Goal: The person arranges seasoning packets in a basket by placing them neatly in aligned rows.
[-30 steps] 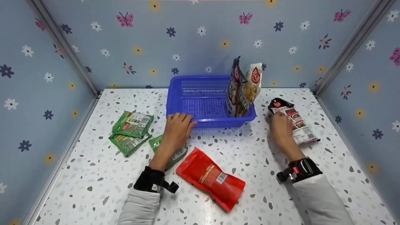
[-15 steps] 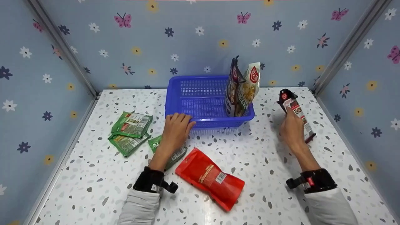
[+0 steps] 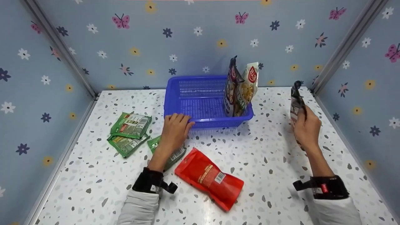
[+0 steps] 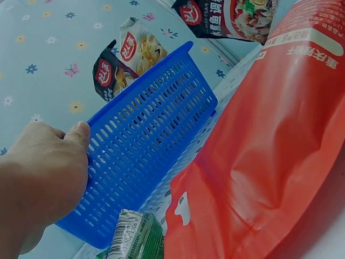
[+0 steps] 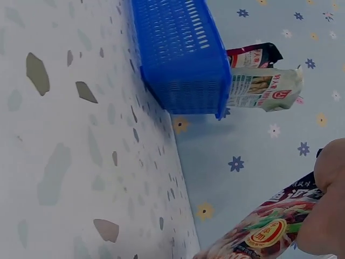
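At the right of the speckled table (image 3: 259, 175), right hand (image 3: 307, 128) grips dark packet (image 3: 297, 103), well apart from blue basket (image 3: 215, 122); left hand (image 3: 175, 131) holds basket's near rim, thumb outside.

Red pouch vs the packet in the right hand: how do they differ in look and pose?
Pose: the red pouch lies flat on the table; the dark-topped packet is held upright, nearly edge-on in the head view.
Contact: neither hand holds the red pouch; the right hand grips the dark-topped packet.
Look: the red pouch's visible side is mostly plain red; the dark-topped packet has food pictures.
Shared: both are printed packages, outside the basket.
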`<state>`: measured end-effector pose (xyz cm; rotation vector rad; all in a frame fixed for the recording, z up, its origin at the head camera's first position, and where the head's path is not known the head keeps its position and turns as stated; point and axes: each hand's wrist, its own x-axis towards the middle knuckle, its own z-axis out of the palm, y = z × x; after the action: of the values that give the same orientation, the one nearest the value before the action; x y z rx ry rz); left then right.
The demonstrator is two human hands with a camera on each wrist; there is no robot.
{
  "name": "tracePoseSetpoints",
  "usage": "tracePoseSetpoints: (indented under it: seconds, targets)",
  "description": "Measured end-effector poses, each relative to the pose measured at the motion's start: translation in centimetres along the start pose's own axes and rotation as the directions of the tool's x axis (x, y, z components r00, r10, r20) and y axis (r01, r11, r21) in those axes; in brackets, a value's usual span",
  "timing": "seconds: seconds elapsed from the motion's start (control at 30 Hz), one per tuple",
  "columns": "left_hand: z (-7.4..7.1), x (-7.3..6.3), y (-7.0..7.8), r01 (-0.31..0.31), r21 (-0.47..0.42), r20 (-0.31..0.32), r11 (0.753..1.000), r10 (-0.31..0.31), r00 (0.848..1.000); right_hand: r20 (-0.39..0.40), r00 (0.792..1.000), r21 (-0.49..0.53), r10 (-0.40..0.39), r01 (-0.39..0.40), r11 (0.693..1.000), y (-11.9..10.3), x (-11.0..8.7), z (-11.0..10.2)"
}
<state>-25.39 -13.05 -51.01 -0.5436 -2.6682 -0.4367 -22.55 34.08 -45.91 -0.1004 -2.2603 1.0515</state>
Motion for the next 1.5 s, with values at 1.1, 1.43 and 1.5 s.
tracePoseSetpoints:
  seconds: [1.1, 1.43, 1.5]
  targets:
    - [-0.5, 0.0, 0.1, 0.009, -0.079, -0.019, 0.997, -0.010, 1.000, -0.146, 0.986, 0.573, 0.084, 0.015, 0.819, -6.9, -1.3, -4.9]
    - [-2.2, 0.5, 3.2, -0.050, -0.486, -0.098, 0.872, 0.002, 0.995, 0.008, 0.989, 0.803, -0.149, 0.082, 0.591, -11.2, -2.5, -1.8]
    - [-2.9, 0.4, 4.3, -0.043, -0.601, -0.071, 0.798, 0.001, 0.998, 0.039, 0.982, 0.824, -0.186, 0.074, 0.562, -12.1, -2.7, -1.0]
